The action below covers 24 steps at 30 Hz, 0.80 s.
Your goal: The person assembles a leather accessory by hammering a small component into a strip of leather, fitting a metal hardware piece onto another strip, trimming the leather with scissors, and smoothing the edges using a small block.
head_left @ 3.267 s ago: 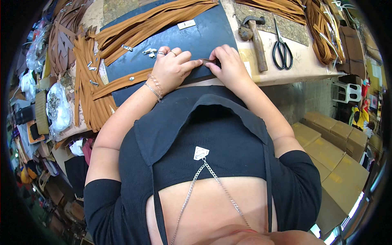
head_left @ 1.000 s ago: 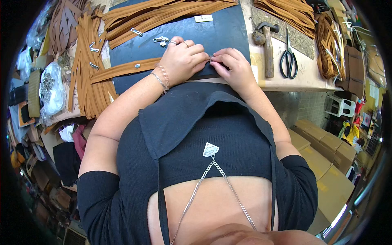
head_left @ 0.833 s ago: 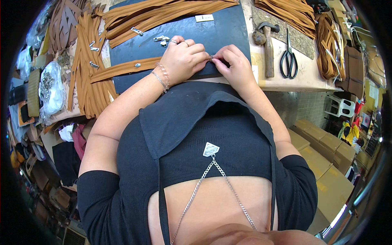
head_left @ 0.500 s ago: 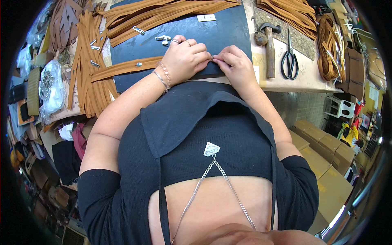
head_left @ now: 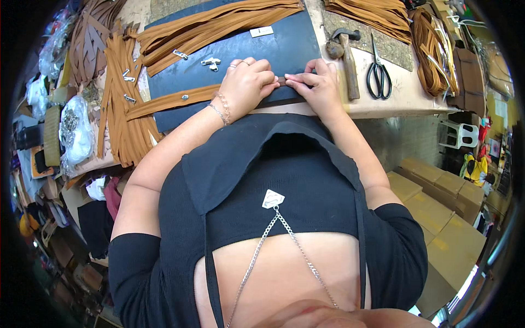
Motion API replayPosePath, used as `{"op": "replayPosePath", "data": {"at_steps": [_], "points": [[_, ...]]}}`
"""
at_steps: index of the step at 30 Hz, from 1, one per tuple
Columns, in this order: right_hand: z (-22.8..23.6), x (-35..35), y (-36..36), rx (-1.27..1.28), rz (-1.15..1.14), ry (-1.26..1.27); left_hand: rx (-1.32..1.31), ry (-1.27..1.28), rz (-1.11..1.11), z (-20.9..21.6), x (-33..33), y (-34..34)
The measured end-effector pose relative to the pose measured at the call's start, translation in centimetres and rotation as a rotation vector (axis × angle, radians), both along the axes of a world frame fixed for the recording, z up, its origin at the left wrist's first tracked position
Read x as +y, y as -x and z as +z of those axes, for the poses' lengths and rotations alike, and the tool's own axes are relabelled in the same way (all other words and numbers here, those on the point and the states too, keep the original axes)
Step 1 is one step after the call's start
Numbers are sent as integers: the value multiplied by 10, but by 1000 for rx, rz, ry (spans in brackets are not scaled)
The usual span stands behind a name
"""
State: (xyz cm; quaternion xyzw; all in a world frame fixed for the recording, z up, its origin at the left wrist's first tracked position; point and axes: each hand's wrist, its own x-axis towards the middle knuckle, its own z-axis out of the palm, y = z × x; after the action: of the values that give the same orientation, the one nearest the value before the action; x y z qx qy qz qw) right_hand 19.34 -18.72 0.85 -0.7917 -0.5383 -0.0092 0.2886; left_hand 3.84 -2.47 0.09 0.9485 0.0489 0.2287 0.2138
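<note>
An orange-brown zipper point(head_left: 158, 104) lies across the near part of a dark board, a metal slider point(head_left: 185, 97) on it. My left hand point(head_left: 247, 85) rests over the zipper's right part, its thumb and fingertips pinched at that end. Just to the right, my right hand point(head_left: 318, 87) pinches a small dark brown strip point(head_left: 282, 81) that shows between the two hands. Whether the strip is joined to the zipper is hidden by my fingers. Several loose metal sliders point(head_left: 210, 64) lie on the board beyond my left hand.
Bundled zippers cover the far side of the dark board point(head_left: 290, 46), and more zippers point(head_left: 123, 104) are heaped at left. A hammer point(head_left: 350, 65) and black-handled scissors point(head_left: 378, 79) lie to the right. Cardboard boxes point(head_left: 432, 208) stand below the table at right.
My hands have drawn slightly apart, and more of the brown strip shows between them. The whole view has shifted a little; the tools and loose sliders stay where they lie.
</note>
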Motion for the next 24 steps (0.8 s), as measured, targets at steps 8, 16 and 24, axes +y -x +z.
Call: {"op": "replayPosePath", "data": {"at_steps": [8, 16, 24], "points": [[4, -39, -74, -420, -477, 92, 4, -163, 29, 2, -12, 7], [51, -62, -48, 459, -280, -77, -64, 77, 6, -5, -4, 15], [47, -79, 24, 752, 38, 354, -42, 262, 83, -6, -5, 17]]}}
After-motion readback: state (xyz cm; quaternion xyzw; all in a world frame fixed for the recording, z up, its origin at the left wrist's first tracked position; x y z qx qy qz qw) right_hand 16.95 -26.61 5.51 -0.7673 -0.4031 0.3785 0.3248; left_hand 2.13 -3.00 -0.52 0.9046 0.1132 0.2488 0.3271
